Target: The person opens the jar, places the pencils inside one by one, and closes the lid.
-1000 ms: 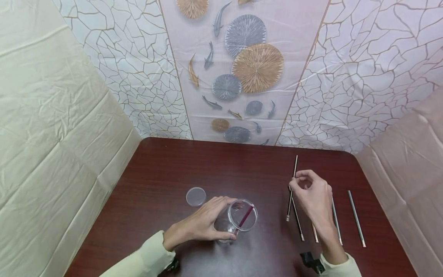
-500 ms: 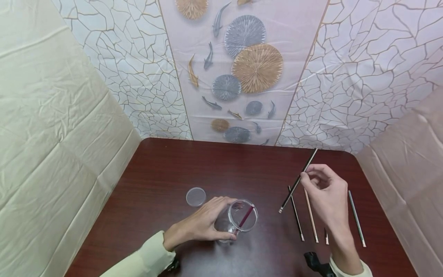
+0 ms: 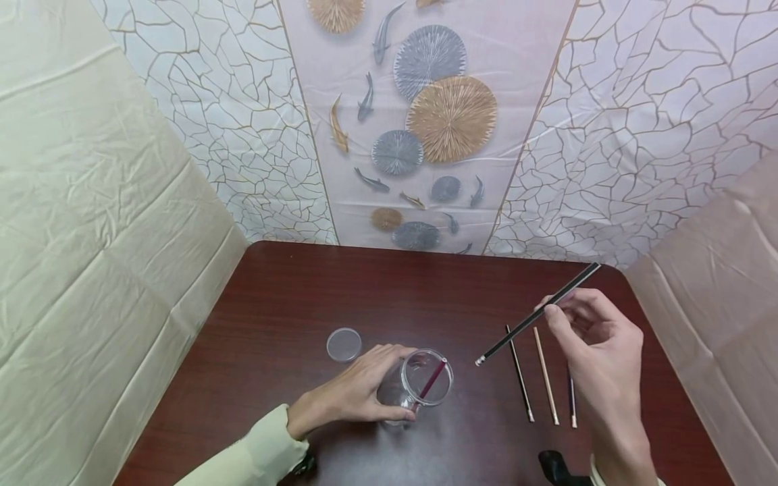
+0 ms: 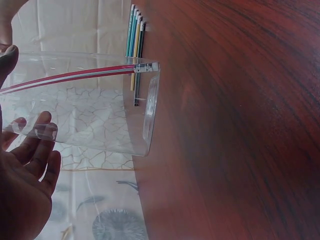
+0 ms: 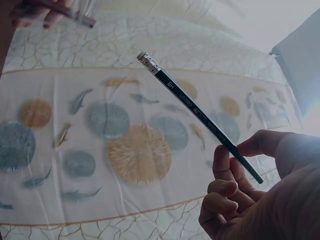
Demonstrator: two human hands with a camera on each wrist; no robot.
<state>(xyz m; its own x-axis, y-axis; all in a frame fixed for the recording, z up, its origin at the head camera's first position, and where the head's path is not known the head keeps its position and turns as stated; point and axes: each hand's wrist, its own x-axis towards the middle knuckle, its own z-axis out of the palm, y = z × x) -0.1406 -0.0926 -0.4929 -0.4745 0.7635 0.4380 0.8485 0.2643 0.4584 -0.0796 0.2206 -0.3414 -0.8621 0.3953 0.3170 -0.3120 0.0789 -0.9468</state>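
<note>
My left hand (image 3: 358, 388) grips the side of a clear jar (image 3: 398, 398). Inside the jar a red pencil (image 3: 433, 379) leans against the rim, and its eraser end (image 4: 147, 67) is down by the base in the left wrist view. My right hand (image 3: 598, 351) pinches a dark pencil (image 3: 529, 320) between thumb and fingers, above the table. The eraser end of that pencil (image 5: 192, 107) points towards the jar, and HB is printed on its side. Beneath it on the table lie a black pencil (image 3: 519, 374), a tan pencil (image 3: 546, 376) and another dark pencil (image 3: 572, 398).
A round clear lid (image 3: 344, 345) lies on the brown table (image 3: 292, 290), left of the jar. More pencils (image 4: 132, 30) show in the left wrist view; my right hand hides part of the row from the head. Patterned cloth (image 3: 638, 135) encloses the table's back and sides.
The right hand has lifted the dark pencil off the table and moved right, turning its eraser end to the left. The left hand and jar have stayed in place.
</note>
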